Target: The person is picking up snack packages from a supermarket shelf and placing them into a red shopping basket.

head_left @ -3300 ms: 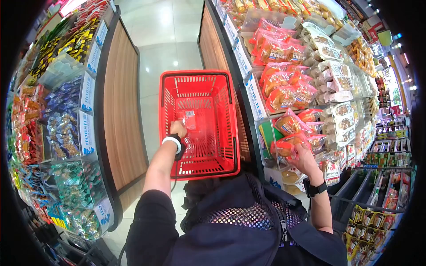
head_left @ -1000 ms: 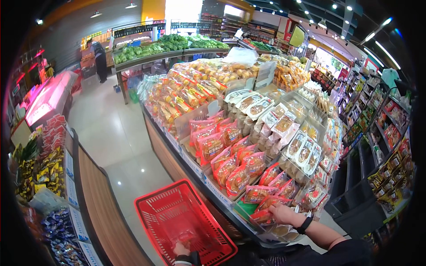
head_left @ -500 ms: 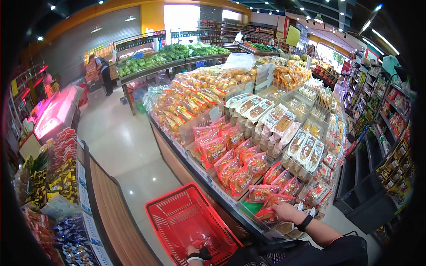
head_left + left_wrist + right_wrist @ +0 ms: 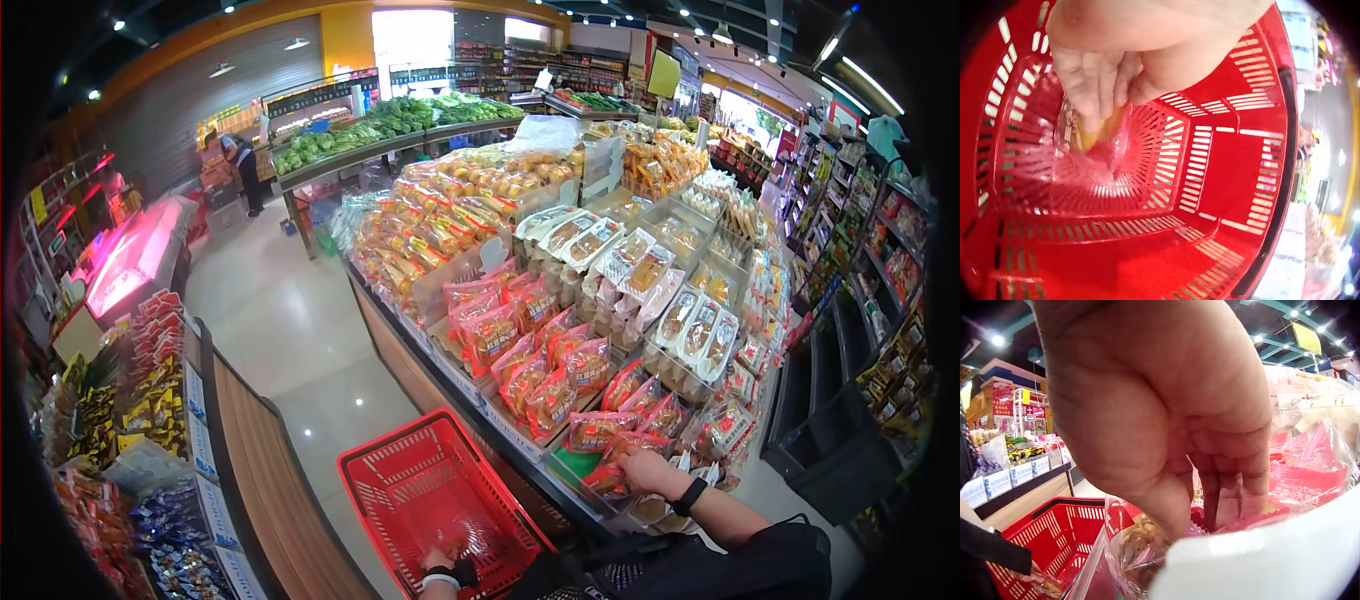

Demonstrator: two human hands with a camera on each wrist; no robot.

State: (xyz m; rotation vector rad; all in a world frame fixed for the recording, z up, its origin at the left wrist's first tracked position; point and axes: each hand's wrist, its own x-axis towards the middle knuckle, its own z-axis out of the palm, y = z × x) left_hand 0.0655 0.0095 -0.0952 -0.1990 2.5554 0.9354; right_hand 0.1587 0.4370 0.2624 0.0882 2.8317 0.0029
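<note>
Deep in the red shopping basket (image 4: 395, 455), my left hand (image 4: 1107, 69) grips a packaged bread (image 4: 1105, 139) in a clear and pink wrapper, its fingertips bent over the top. At the front corner of the bread display, my right hand (image 4: 650, 472) pinches a pink-wrapped bread packet (image 4: 606, 480) between thumb and fingers. That packet sits in the front compartment, against a green patch (image 4: 576, 464). Right behind it lie similar pink bread packets (image 4: 597, 431). The right wrist view shows the thumb over the wrapper (image 4: 1141, 550), while a blurred white shape covers its lower part.
More red-pink bread packets (image 4: 548, 397) fill the neighbouring compartments, with white-wrapped breads (image 4: 692, 335) to their right. A wood-sided candy stand (image 4: 265, 440) runs along the left of the aisle. Farther back are a vegetable stand (image 4: 400, 125) and a person (image 4: 243, 165).
The head view has swung up from the basket to the shop, then drifted slightly. My right hand's packet, earlier held at the display's edge, stays in the front compartment. Both hands keep hold.
</note>
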